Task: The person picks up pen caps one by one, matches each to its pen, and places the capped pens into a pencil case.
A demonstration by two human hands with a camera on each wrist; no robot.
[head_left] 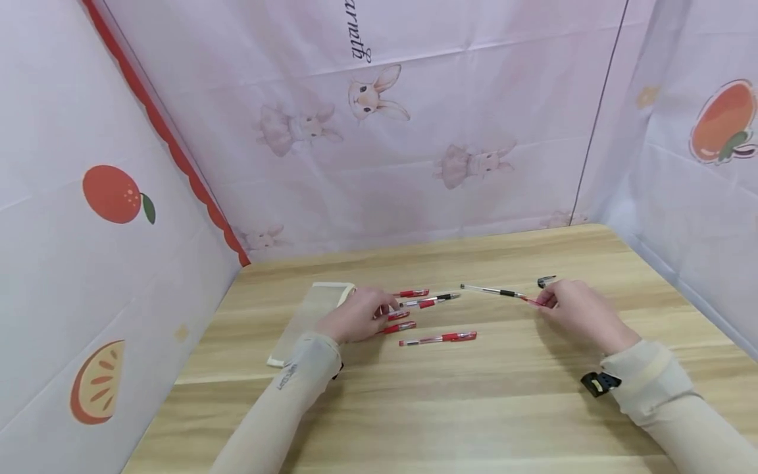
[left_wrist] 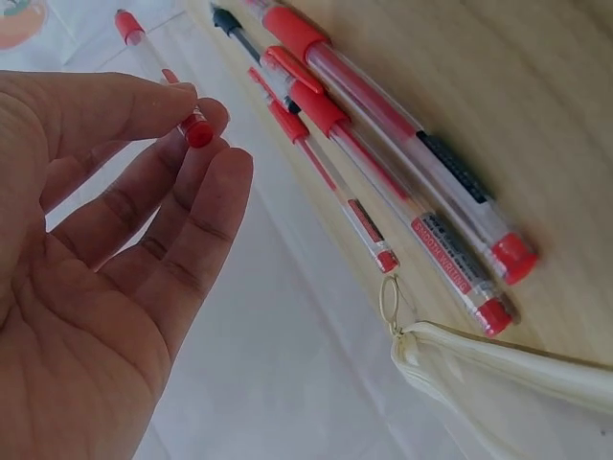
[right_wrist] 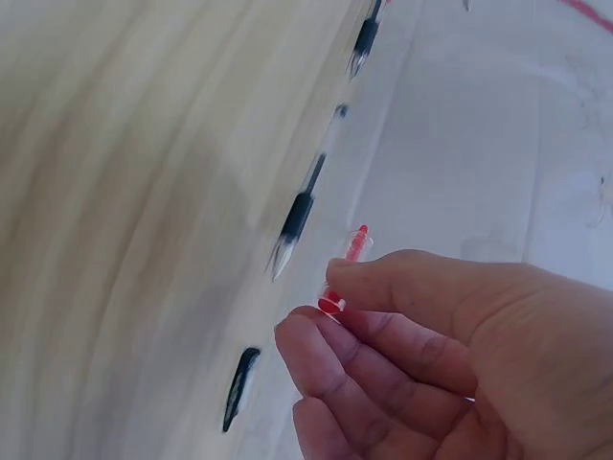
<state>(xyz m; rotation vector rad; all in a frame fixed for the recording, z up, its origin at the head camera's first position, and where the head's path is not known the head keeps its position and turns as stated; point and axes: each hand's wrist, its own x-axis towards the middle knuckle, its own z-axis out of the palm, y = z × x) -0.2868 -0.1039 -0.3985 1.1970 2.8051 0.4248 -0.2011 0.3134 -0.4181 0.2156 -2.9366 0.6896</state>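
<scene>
My left hand [head_left: 361, 315] pinches a clear gel pen by its red end plug [left_wrist: 198, 132], thumb against fingertips; its red grip points away. My right hand [head_left: 577, 309] pinches a small clear-and-red pen cap [right_wrist: 356, 247] between thumb and fingers. Near the left hand lie several red gel pens, one apart in front [head_left: 438, 339]. Among them is an uncapped black pen [head_left: 447, 297]. Another uncapped black pen [head_left: 491, 290] lies between the hands, its tip toward the right hand. A black pen cap [head_left: 546, 281] sits just beyond the right fingers.
A translucent pouch [head_left: 308, 322] with pale trim lies flat beside and partly behind the left hand, its zipper edge [left_wrist: 498, 343] visible up close. The wooden table [head_left: 474, 408] is bordered by printed cloth walls [head_left: 414, 217] at the back and both sides.
</scene>
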